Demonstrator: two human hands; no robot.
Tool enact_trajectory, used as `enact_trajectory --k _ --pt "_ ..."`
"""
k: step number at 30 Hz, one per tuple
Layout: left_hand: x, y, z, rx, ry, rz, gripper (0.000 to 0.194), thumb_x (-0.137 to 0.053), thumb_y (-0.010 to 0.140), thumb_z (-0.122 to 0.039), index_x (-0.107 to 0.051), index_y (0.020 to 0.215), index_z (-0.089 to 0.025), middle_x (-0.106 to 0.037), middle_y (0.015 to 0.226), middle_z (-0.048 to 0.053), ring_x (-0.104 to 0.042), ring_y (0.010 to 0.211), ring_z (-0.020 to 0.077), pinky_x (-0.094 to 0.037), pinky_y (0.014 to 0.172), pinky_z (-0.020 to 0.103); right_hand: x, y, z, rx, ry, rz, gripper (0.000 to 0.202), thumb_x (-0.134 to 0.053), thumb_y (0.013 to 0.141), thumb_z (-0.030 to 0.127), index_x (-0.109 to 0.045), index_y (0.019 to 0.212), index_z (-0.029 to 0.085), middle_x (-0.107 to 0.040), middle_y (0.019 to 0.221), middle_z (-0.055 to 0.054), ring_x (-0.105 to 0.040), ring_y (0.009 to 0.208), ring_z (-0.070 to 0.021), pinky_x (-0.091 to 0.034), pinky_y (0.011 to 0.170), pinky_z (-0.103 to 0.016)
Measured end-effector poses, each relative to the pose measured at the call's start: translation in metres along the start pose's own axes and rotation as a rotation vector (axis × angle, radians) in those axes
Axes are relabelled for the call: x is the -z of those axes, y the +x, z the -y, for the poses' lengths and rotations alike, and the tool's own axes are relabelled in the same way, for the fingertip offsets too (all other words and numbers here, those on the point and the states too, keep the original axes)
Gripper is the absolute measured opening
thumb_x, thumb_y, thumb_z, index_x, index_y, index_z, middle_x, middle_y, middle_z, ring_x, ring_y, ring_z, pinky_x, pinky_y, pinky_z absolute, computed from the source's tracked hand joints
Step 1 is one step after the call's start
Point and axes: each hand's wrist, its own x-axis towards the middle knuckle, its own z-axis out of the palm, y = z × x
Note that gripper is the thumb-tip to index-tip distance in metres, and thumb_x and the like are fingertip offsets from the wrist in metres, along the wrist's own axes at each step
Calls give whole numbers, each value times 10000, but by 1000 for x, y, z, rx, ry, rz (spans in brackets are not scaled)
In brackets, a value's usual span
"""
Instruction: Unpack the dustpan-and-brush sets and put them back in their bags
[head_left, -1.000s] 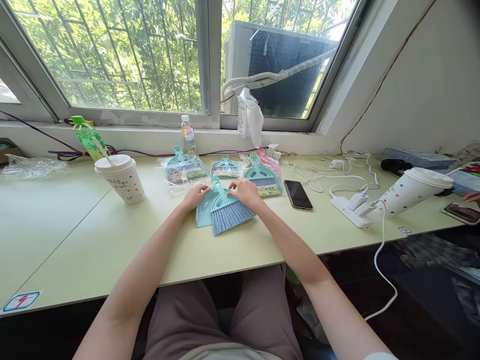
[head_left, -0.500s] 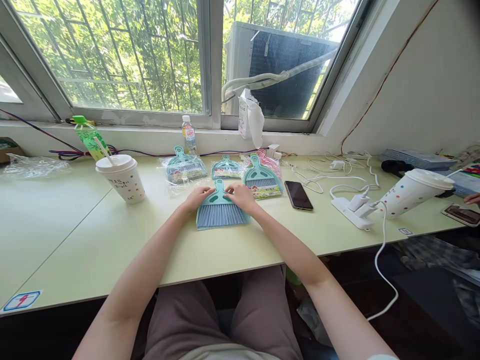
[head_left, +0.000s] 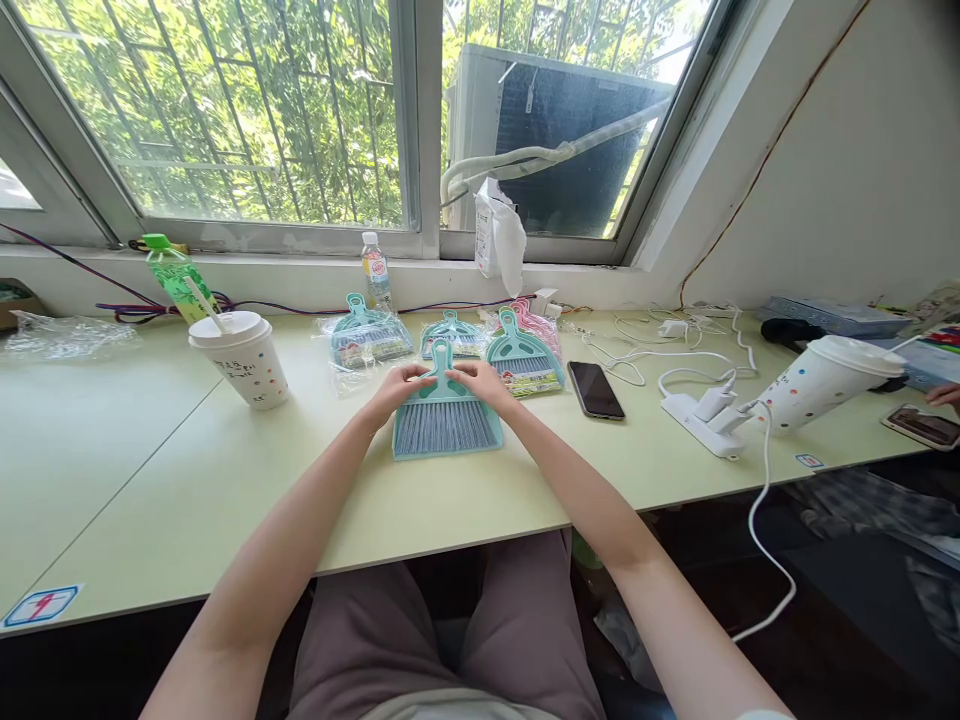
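Observation:
A teal dustpan and brush set (head_left: 448, 428) with grey-blue bristles lies before me on the pale green table (head_left: 465, 510), its handle end tilted up off the surface. My left hand (head_left: 400, 390) grips the left side near the handle. On the other side, my right hand (head_left: 484, 385) holds it with the fingertips close to the handle base. Behind it are wrapped teal sets, one at the left (head_left: 367, 335), a smaller-looking one in the middle (head_left: 451, 335) and one at the right (head_left: 523, 358), which overlaps a pink set (head_left: 536, 322).
A white cup (head_left: 244, 362) and green bottle (head_left: 174, 272) stand at the left. A phone (head_left: 595, 390), a power strip (head_left: 699, 425) with cables and a tilted cup (head_left: 825, 385) are at the right. Another person's hand (head_left: 945, 396) is at the far right edge.
The handle end of the teal set has risen from the table between my hands. Both hands have moved slightly up with it.

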Motion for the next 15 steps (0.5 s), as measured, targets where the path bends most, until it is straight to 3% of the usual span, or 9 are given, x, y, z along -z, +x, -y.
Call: enact_trajectory --k 8,15 --pt "0 -1 -2 102 -36 109 534 -756 626 -570 -653 973 -177 -703 887 55 -644 795 212 -452 655 293 -7 3 -8 -62 142 14 370 -760 710 489 -761 948 206 -744 1061 -79 -655 1099 -267 -510 936 -376" --pt "0 -4 -7 64 26 156 558 -718 653 -591 -657 1020 -174 -685 845 49 -622 755 198 -432 628 283 -7 3 -8 -123 202 25 426 -796 658 475 -753 971 189 -730 1101 -103 -652 1109 -268 -506 953 -378"
